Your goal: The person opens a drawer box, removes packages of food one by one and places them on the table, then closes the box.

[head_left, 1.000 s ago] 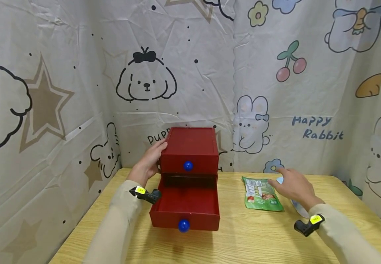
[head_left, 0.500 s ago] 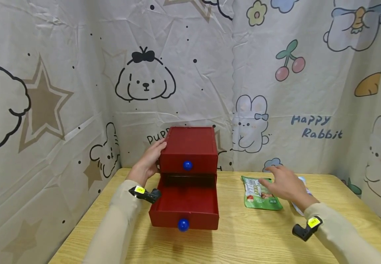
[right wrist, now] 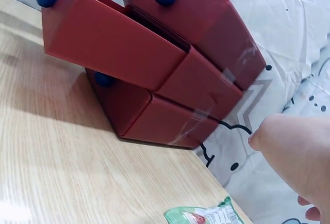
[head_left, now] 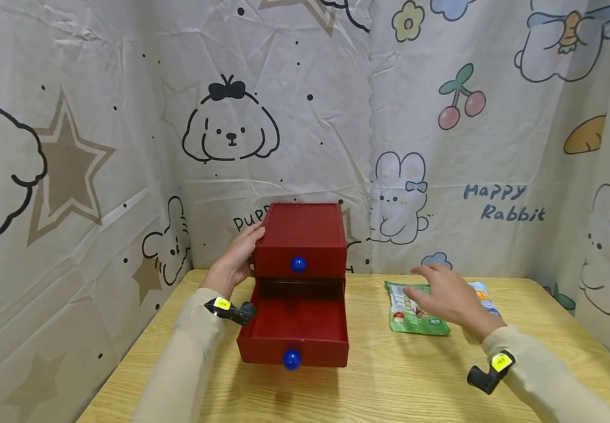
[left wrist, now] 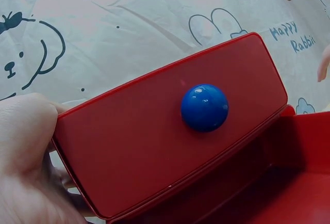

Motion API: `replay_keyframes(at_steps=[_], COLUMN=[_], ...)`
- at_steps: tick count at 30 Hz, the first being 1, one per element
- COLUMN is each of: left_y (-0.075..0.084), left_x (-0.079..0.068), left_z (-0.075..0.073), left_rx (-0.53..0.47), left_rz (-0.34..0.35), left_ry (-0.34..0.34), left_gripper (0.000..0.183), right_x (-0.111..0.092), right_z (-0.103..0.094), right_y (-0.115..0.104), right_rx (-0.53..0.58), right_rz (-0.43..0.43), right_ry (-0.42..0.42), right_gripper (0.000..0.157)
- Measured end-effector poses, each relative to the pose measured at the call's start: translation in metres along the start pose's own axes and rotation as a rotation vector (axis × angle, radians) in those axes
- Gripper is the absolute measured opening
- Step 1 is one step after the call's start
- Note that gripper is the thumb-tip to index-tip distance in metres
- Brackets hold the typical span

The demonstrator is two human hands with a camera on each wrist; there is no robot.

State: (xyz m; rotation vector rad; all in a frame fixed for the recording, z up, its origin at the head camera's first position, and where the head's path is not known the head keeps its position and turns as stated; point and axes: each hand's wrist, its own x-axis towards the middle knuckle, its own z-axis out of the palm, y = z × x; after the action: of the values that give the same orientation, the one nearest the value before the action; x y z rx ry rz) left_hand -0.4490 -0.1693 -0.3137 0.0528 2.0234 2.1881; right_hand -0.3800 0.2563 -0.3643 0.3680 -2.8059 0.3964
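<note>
Status of work: the red cabinet [head_left: 307, 226] stands upright on the tabletop [head_left: 389, 382], and its middle drawer [head_left: 318, 352] is pulled out toward the person. The top drawer [head_left: 274, 262] is pushed in. The bottom drawer [right wrist: 121, 100] also sits in place (the right wrist view shows it, beneath the extended one).

Left hand [head_left: 233, 261]: positioned against the left side of the cabinet, at the level of the top drawer. It appears to steady the body. Part of the hand is hidden behind the side panel, so whether the fingers are hooked round an edge or merely laid flat against it cannot be told.

Right hand [head_left: 449, 298]: released, fingers loosely extended, grasping nothing. It is raised in front of the green bag [head_left: 416, 324], with a visible gap between hand and bag in the right wrist view.

Location of items: the green bag lies flat on the tabletop, to the right of the cabinet and well apart from it. A blue-and-white packet [head_left: 485, 298] lies beyond the right hand, partly concealed by it.

Completion, as judged from this arrangement: access to the middle drawer is established. Outstanding: neither bag nor packet is in a hand or in that drawer, and the drawer is not pushed back in.
</note>
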Motion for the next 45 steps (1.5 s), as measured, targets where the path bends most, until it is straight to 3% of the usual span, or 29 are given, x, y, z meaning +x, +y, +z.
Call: replay_keyframes(at_steps=[19,36,45], left_y=[0.002,-0.001,0.001], left_x=[0.000,-0.001,-0.002], left_z=[0.001,0.000,0.001], left_rx=[0.001,-0.019,-0.009], left_rz=[0.000,-0.009,-0.001], left_ry=[-0.004,0.011,0.003], left_gripper=[0.055,0.055,0.054], right_x=[-0.007,-0.028,-0.037], right_z=[0.003,-0.012,-0.017], right_y=[-0.032,-0.098,-0.120], right_rx=[-0.012,0.082,0.131], right_rz=[-0.091,-0.278,-0.317], right_ry=[0.040,0.087,0.092], right_gripper=[0.050,0.045,0.042])
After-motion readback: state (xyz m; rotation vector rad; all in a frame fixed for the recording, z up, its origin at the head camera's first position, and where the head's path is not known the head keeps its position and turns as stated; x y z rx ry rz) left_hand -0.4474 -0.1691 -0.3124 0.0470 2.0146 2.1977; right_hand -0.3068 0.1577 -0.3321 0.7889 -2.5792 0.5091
